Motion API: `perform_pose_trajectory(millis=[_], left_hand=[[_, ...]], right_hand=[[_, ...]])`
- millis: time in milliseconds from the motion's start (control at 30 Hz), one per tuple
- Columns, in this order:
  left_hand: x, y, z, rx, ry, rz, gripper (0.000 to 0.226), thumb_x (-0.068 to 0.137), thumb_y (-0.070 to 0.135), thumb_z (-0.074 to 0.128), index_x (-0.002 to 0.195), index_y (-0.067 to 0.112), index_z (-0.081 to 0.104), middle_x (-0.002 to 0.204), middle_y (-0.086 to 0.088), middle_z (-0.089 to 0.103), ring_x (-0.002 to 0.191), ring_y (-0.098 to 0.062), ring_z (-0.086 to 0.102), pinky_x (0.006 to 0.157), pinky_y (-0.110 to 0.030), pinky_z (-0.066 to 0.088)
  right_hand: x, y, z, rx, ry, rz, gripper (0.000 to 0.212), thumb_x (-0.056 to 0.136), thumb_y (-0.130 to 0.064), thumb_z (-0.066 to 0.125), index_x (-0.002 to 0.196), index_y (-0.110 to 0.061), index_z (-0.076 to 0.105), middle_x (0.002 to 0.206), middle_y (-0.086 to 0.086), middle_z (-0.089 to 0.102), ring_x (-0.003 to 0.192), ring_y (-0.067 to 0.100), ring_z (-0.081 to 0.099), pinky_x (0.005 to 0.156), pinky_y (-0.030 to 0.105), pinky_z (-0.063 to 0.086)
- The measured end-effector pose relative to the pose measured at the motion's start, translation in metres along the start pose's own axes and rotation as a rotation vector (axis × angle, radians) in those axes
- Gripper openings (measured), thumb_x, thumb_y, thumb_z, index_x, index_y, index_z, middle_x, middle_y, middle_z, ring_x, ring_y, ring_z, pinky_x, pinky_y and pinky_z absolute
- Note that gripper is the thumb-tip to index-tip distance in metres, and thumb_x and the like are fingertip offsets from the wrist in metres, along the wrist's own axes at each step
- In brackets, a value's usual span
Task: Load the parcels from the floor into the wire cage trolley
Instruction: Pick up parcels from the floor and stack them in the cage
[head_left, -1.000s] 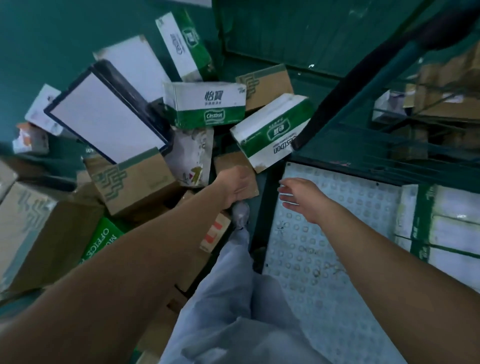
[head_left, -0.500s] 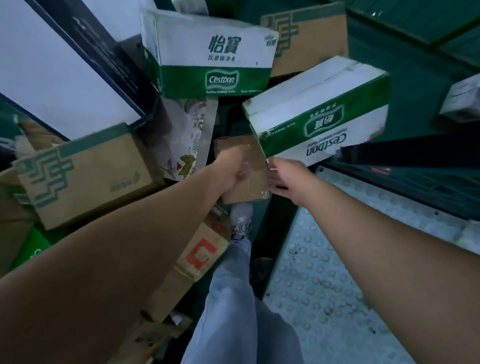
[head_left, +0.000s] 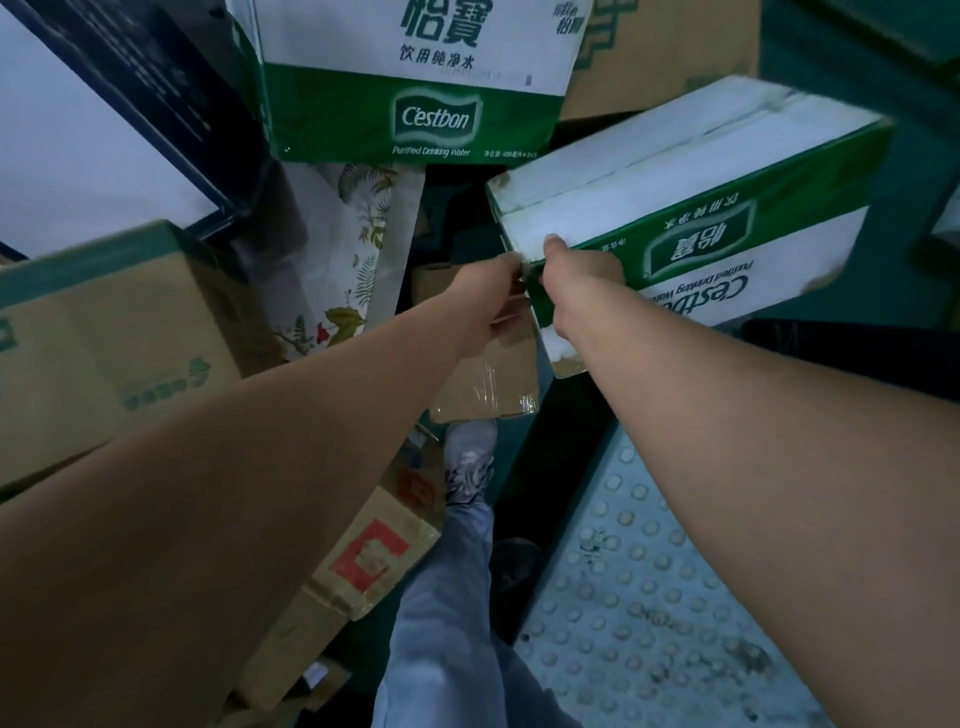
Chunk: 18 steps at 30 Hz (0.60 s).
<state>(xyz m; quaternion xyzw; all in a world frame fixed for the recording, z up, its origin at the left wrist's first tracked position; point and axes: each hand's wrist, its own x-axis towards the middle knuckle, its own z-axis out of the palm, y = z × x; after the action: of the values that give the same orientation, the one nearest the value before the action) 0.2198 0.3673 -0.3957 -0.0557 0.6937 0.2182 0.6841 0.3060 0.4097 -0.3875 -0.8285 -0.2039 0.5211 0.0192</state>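
Both hands meet at the near corner of the tilted white and green cardboard water box (head_left: 691, 208). The right hand (head_left: 582, 262) has its fingers curled over that corner, holding the box. The left hand (head_left: 491, 299) is closed on the small brown cardboard parcel (head_left: 488, 379) just below; it looks like it pinches the top edge, though the fingers are partly hidden. Taking a corner probably helps, because the box leans on the pile and can be tipped toward the person.

The parcels lie crowded on the floor. Another white and green water box (head_left: 415, 78) stands just behind, and a flowery paper bag (head_left: 353, 249) is squeezed in beside it. A big brown box with green edges (head_left: 104, 332) sits on the left. There is little room there.

The grey bumpy trolley floor (head_left: 649, 597) on the right is open, so that seems the easy way to swing the box.
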Motion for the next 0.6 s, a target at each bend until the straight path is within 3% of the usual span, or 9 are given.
perform_pose_trajectory(millis=[67,167,267,367,467,567,600], left_hand=[[0.001,0.0,0.0,0.023,-0.001,0.004,0.024,0.104,0.034,0.055,0.113,0.015,0.067,0.121,-0.005,0.072,0.103,-0.02,0.07,0.094,-0.035,0.054],[0.0,-0.002,-0.002,0.067,-0.021,0.017,0.03,0.103,0.034,0.057,0.123,0.015,0.067,0.122,-0.004,0.071,0.102,-0.019,0.067,0.091,-0.033,0.054],[0.001,-0.006,-0.002,0.101,-0.057,0.034,0.032,0.1,0.039,0.06,0.124,0.018,0.067,0.126,-0.004,0.07,0.104,-0.021,0.066,0.09,-0.033,0.054],[-0.003,-0.005,-0.004,0.118,-0.088,0.06,0.043,0.099,0.05,0.058,0.126,0.018,0.067,0.125,-0.003,0.07,0.1,-0.018,0.066,0.087,-0.032,0.053],[-0.011,-0.003,-0.01,0.148,-0.045,0.08,0.056,0.098,0.061,0.054,0.133,0.019,0.059,0.119,0.001,0.068,0.105,-0.018,0.067,0.095,-0.037,0.055],[-0.032,-0.003,-0.023,0.099,0.039,0.085,0.053,0.099,0.059,0.054,0.13,0.016,0.058,0.101,0.004,0.066,0.088,-0.014,0.065,0.078,-0.034,0.056],[-0.038,-0.003,-0.028,0.081,0.065,0.09,0.05,0.1,0.056,0.055,0.128,0.015,0.058,0.101,0.003,0.065,0.09,-0.015,0.064,0.077,-0.033,0.056]], right_hand=[[-0.002,-0.001,0.004,0.02,0.036,-0.012,0.044,0.099,-0.042,0.061,0.119,-0.004,0.06,0.099,0.008,0.063,0.086,0.028,0.06,0.086,0.042,0.058],[-0.006,0.001,0.006,0.011,0.09,-0.036,0.038,0.101,-0.037,0.058,0.113,-0.001,0.06,0.102,0.011,0.067,0.091,0.031,0.066,0.088,0.047,0.059],[-0.01,0.005,0.004,-0.018,0.15,-0.099,0.026,0.103,-0.034,0.052,0.095,-0.009,0.052,0.107,0.013,0.069,0.098,0.034,0.068,0.09,0.048,0.057],[-0.013,0.013,-0.001,-0.01,0.186,-0.169,0.031,0.102,-0.034,0.05,0.083,-0.011,0.058,0.087,0.006,0.068,0.089,0.032,0.069,0.083,0.041,0.057],[-0.025,0.022,-0.012,0.002,0.157,-0.22,0.043,0.101,-0.033,0.052,0.062,-0.017,0.052,0.065,0.001,0.057,0.067,0.026,0.06,0.068,0.035,0.049],[-0.048,0.037,-0.029,-0.024,0.072,-0.274,0.046,0.099,-0.03,0.055,0.057,-0.013,0.046,0.06,0.006,0.046,0.059,0.02,0.042,0.061,0.034,0.036],[-0.056,0.04,-0.035,-0.024,0.04,-0.28,0.041,0.097,-0.029,0.056,0.06,-0.012,0.05,0.063,0.008,0.047,0.061,0.019,0.04,0.062,0.034,0.034]])
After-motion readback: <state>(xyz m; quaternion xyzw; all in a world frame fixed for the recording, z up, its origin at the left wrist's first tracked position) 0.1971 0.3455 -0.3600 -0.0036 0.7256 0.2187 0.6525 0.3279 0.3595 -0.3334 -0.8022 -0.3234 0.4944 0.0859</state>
